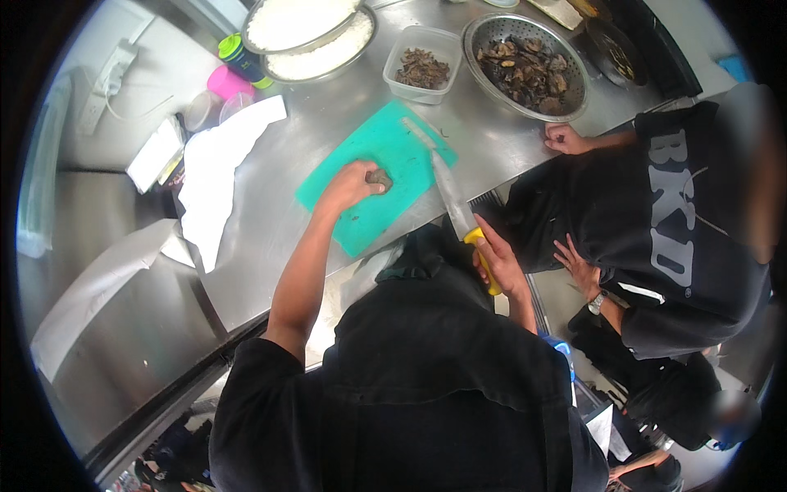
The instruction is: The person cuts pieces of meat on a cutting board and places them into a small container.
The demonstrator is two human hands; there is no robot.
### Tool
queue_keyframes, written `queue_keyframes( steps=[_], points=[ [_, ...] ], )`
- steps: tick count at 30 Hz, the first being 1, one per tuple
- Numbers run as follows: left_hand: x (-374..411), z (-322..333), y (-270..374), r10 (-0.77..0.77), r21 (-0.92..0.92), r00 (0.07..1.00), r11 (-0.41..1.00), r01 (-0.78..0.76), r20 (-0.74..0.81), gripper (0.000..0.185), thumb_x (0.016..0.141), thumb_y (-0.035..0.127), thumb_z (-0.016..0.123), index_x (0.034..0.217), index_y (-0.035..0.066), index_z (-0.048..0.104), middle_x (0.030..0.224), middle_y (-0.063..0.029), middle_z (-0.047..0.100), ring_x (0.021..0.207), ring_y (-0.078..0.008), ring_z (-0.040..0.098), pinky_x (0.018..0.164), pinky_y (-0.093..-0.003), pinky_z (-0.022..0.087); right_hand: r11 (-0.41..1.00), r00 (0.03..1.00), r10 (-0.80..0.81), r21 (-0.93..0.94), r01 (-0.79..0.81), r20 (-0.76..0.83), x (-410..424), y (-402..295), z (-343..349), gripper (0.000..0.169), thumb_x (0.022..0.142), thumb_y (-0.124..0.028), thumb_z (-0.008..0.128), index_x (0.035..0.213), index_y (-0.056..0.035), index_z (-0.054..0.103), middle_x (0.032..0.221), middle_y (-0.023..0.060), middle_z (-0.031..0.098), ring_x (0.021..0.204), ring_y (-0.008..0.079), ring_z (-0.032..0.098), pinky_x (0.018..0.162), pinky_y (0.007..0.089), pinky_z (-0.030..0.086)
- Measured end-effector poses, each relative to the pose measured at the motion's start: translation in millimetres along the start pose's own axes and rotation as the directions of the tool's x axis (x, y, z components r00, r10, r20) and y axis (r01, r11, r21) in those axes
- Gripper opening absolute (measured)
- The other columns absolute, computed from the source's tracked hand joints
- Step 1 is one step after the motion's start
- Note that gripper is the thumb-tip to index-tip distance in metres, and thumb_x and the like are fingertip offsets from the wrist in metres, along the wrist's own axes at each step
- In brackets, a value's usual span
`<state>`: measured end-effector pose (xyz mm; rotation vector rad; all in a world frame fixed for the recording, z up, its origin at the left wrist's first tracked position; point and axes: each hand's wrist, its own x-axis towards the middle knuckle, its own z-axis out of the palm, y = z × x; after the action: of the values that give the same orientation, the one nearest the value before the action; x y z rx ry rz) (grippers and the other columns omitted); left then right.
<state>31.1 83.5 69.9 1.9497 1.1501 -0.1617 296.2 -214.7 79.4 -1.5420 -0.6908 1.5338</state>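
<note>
A green cutting board [375, 212] lies at an angle on the steel table in front of me, with a few dark scraps on it. Over its middle, the fingers of my left hand [349, 186] grip a small brown piece [380, 180] that looks like a mushroom. My right hand [499, 257] is wrapped around the yellow handle of a kitchen knife [452, 194], just off the table's near edge. The blade points away from me, its tip near the board's right corner. A pale strip [419, 133] lies on the board beyond the tip.
A steel colander [473, 80] of dark mushrooms and a plastic container [393, 77] of cut pieces stand behind the board. Rice fills two bowls [320, 72]. White paper [212, 166] lies left. At right stands a co-worker [615, 203], one fist [567, 139] by the colander.
</note>
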Motion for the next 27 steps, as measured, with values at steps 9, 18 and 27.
queue_keyframes(
  steps=[9, 18, 27],
  points=[
    [-11, 30, -15, 0.213, 0.078, 0.735, 0.974, -0.214, -0.643, 0.03, 0.093, 0.002, 0.073, 0.123, 0.007, 0.078, 0.134, -0.0186, 0.071, 0.12, -0.0408, 0.068, 0.099, -0.0512, 0.055, 0.997, 0.999, -0.036, -0.066, 0.036, 0.001, 7, -6, 17, 0.06, 0.118, -0.023, 0.05, 0.175, -0.0155, 0.034, 0.08, 0.0021, 0.059, 0.059, 0.0079, 0.053, 0.05, 0.0246, 0.047],
    [-47, 72, -47, 0.138, 0.033, 0.754, 0.988, -0.153, -0.643, 0.041, 0.095, 0.003, 0.072, 0.135, 0.007, 0.075, 0.139, -0.0187, 0.069, 0.127, -0.0429, 0.065, 0.107, -0.0537, 0.051, 0.998, 0.999, -0.023, -0.053, 0.021, -0.028, -6, 1, 36, 0.061, 0.118, -0.027, 0.052, 0.175, -0.0158, 0.033, 0.081, 0.0023, 0.06, 0.059, 0.0075, 0.054, 0.05, 0.0236, 0.047],
    [30, -3, -24, 0.166, 0.19, 0.962, 0.974, -0.126, -0.216, 0.043, 0.085, 0.019, 0.089, 0.122, 0.003, 0.071, 0.121, -0.0201, 0.07, 0.121, -0.042, 0.065, 0.102, -0.0499, 0.053, 0.991, 0.997, -0.06, -0.119, 0.054, -0.045, -7, 2, 52, 0.059, 0.118, -0.026, 0.05, 0.175, -0.0171, 0.034, 0.082, 0.0019, 0.059, 0.06, 0.0076, 0.053, 0.051, 0.0244, 0.048]
  ],
)
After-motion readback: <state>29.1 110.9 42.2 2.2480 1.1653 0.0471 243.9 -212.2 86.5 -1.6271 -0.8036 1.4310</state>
